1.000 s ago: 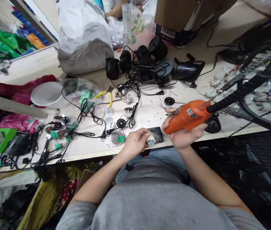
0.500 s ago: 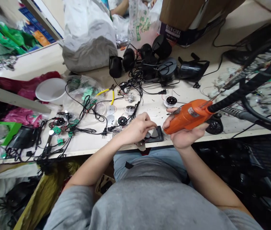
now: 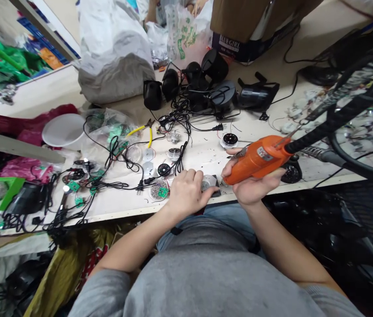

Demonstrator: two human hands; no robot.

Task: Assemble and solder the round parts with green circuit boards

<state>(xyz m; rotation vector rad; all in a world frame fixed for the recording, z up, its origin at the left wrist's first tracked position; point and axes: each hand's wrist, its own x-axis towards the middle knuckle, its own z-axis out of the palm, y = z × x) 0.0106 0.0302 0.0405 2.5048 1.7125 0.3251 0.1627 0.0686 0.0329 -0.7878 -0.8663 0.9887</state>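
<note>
In the head view, your right hand [image 3: 250, 189] sits at about 3 o'clock from the frame's centre, its fingers [image 3: 239, 152] clenched around the body of an orange power tool [image 3: 259, 159]. A thick black cable [image 3: 334, 112] runs from the tool's rear towards 2 o'clock. Your left hand [image 3: 188, 193] is near the table's [image 3: 116, 207] front edge, with its fingers [image 3: 191, 176] loose and spread, released rather than grasping. Just off them, at about 2 o'clock, lies a round silver disc [image 3: 208, 181], the piece in hand, on a dark square plate [image 3: 215, 192]. Whether your left thumb touches it, you cannot tell from this angle.

The step in hand appears to be setting that disc in place under your left hand while the right keeps the tool ready. The next move calls for steadying the disc and bringing the tool's tip to it.

At 9 o'clock from your left hand sits a round dish of small beads [image 3: 159, 190]. Yellow-handled pliers [image 3: 149, 134] lie towards 11 o'clock, among tangled black cables [image 3: 179, 163], with black round housings [image 3: 222, 97] beyond them at 12 o'clock.
</note>
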